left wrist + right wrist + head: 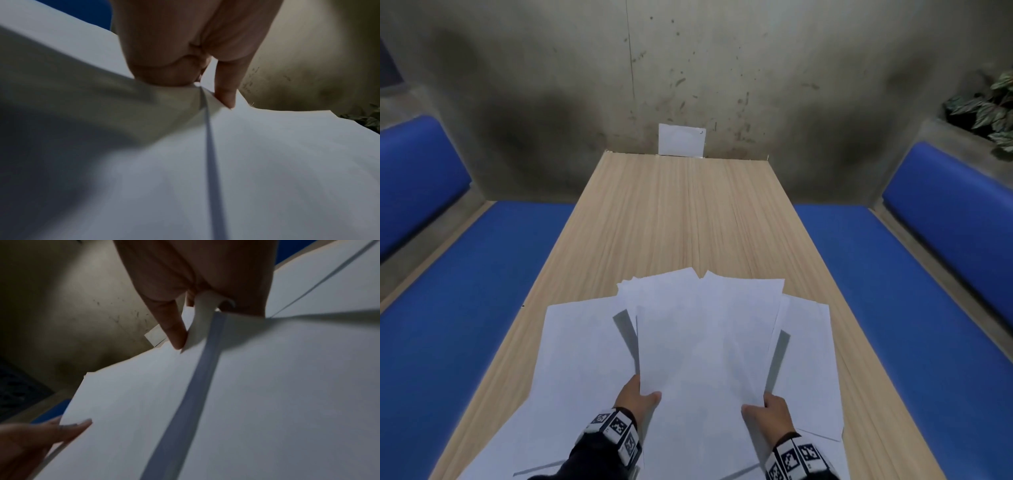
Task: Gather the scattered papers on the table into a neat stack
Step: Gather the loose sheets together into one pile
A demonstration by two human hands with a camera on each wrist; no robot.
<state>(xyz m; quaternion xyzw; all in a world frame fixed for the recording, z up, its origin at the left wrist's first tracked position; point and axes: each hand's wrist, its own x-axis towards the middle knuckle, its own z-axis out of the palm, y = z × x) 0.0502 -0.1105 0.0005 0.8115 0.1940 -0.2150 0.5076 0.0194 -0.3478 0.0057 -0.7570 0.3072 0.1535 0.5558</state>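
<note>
Both hands (635, 397) (770, 413) grip fanned papers (705, 335), fingers hidden beneath.

Both forearms are covered by dark, near-black sleeves that end at the wrists. Each wrist carries a band (616, 432) of small white square tiles printed with black pixel-like marker patterns, set side by side around the wrist; the other band (796, 459) looks the same. The hands are bare, without gloves.
</note>
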